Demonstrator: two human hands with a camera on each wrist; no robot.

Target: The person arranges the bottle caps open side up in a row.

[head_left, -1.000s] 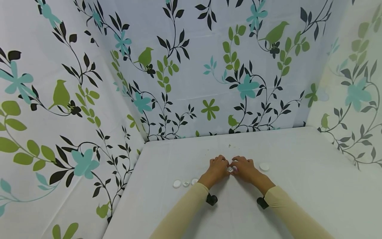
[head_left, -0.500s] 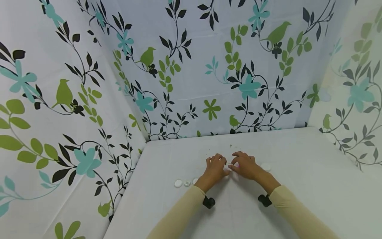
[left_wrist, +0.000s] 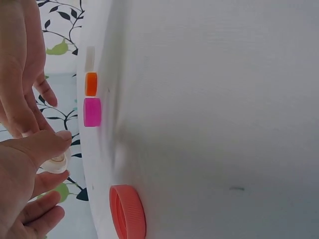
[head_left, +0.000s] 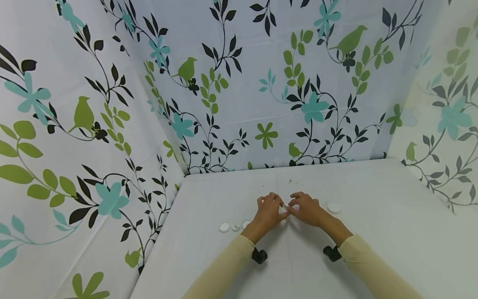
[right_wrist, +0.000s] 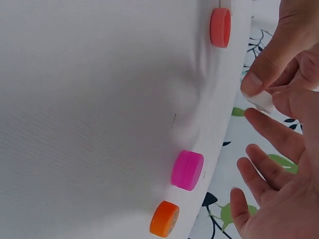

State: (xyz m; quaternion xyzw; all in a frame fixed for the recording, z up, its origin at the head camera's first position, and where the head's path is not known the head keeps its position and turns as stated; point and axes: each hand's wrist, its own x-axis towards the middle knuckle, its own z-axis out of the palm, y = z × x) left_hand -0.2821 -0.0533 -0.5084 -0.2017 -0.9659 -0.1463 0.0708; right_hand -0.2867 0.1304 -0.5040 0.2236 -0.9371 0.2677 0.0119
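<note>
My left hand (head_left: pixel 269 211) and right hand (head_left: pixel 307 211) meet above the white table. Between them is a small whitish, partly see-through bottle cap (left_wrist: pixel 56 163), seen edge-on as a white cap (right_wrist: pixel 259 101) in the right wrist view. My left thumb presses on it with the fingers behind. The right thumb and index fingertip close on its other edge, the remaining right fingers spread loosely. Beyond the hands on the table lie a magenta cap (left_wrist: pixel 92 112) and an orange cap (left_wrist: pixel 90 83); a coral ribbed cap (left_wrist: pixel 127 211) is nearer my left hand.
Left of my left wrist sit pale round caps, one white cap (head_left: pixel 224 227) outermost and a smaller cap (head_left: pixel 235 227) beside it. A white cap (head_left: pixel 333 207) lies right of my right hand. Patterned cloth (head_left: pixel 265 83) hangs around the table (head_left: pixel 209 265).
My hands have drawn slightly apart, the left shifting a little left, and the cap between them has turned. From half a second ago to now the hands have barely moved.
</note>
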